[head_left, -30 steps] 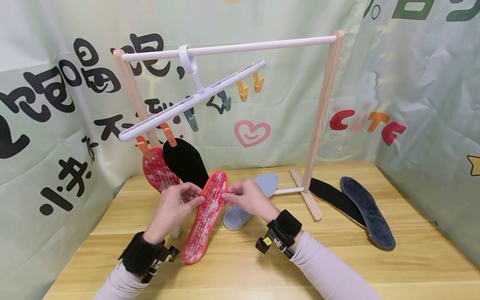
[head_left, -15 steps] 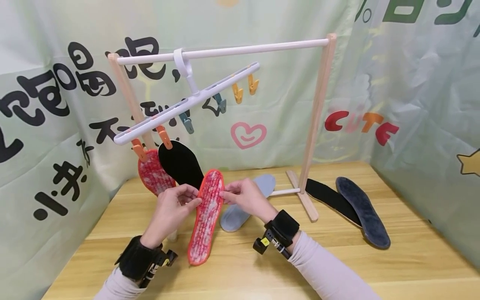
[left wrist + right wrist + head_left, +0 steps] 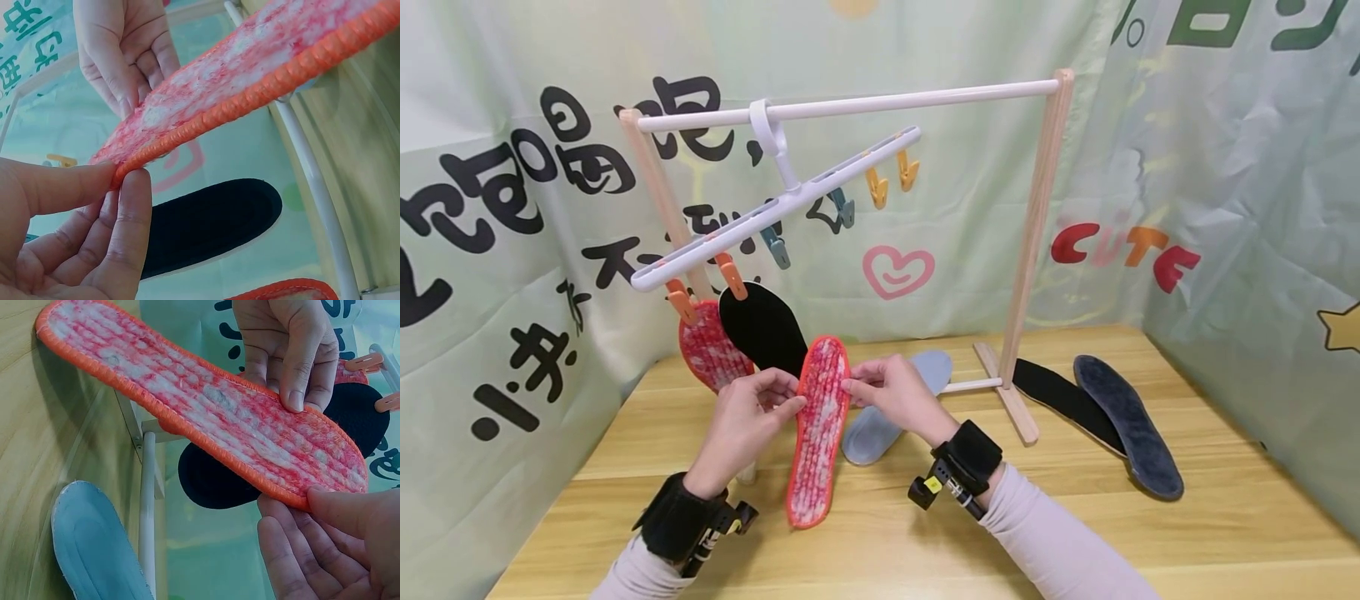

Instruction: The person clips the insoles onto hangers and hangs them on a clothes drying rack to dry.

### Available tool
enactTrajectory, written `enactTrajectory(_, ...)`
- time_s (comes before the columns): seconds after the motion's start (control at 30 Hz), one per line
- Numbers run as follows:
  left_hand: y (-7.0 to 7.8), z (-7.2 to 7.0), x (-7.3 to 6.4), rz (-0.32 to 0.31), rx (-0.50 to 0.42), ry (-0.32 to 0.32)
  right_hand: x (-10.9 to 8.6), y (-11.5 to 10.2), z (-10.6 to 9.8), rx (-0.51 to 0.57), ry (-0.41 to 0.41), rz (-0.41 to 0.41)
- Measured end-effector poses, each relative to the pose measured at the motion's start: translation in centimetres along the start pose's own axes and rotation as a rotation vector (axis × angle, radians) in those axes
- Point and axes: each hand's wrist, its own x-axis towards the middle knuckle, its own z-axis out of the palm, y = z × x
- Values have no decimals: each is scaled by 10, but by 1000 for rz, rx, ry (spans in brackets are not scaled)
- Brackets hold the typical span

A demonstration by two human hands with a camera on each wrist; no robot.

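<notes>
A red-and-white woven insole (image 3: 820,433) with an orange stitched edge is held up between both hands in the head view. My left hand (image 3: 752,417) pinches its left edge between thumb and fingers. On the opposite edge, my right hand (image 3: 895,396) does the same, seen closely in the right wrist view where the insole (image 3: 212,406) slants across. Just behind hang a black insole (image 3: 763,325) and another red insole (image 3: 711,346), each from an orange clothespin (image 3: 732,277) on a tilted white hanger (image 3: 782,204).
The hanger hooks over the bar of a wooden rack (image 3: 1033,250). Blue and yellow clothespins (image 3: 877,188) hang from it. A light grey-blue insole (image 3: 868,433) lies behind my right hand. A black insole (image 3: 1067,404) and a dark blue insole (image 3: 1131,429) lie on the table (image 3: 970,533) at right.
The lower end of the held insole has swung to the right, so it stands more upright. Both hands keep their pinch. The whole scene shifted slightly in the head view.
</notes>
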Motion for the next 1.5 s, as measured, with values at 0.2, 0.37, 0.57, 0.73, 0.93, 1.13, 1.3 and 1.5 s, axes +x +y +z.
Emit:
enactTrajectory(0.2, 1, 1, 1, 5, -15, -6, 1, -1, -1, 28, 23, 8)
enactTrajectory(0.37, 1, 2, 1, -3, -18, -16, 0, -3, 0, 99, 27, 31)
enactTrajectory(0.57, 1, 4, -1, 0, -16, -11, 0, -4, 2, 141, 38, 38)
enactTrajectory(0.73, 1, 5, -1, 10, -18, -7, 1, -6, 1, 134, 60, 19)
enactTrajectory(0.93, 1, 5, -1, 20, -33, -4, 3, -4, 1, 135, 76, -18)
enactTrajectory(1.13, 1, 5, 0, 5, -59, -12, 3, -2, -1, 109, 85, -43)
enactTrajectory(1.3, 1, 6, 0, -5, -76, -12, 3, -2, -2, 112, 90, -49)
enactTrajectory(1.5, 1, 7, 0, 4, -71, 15, 4, -3, -3, 89, 92, -61)
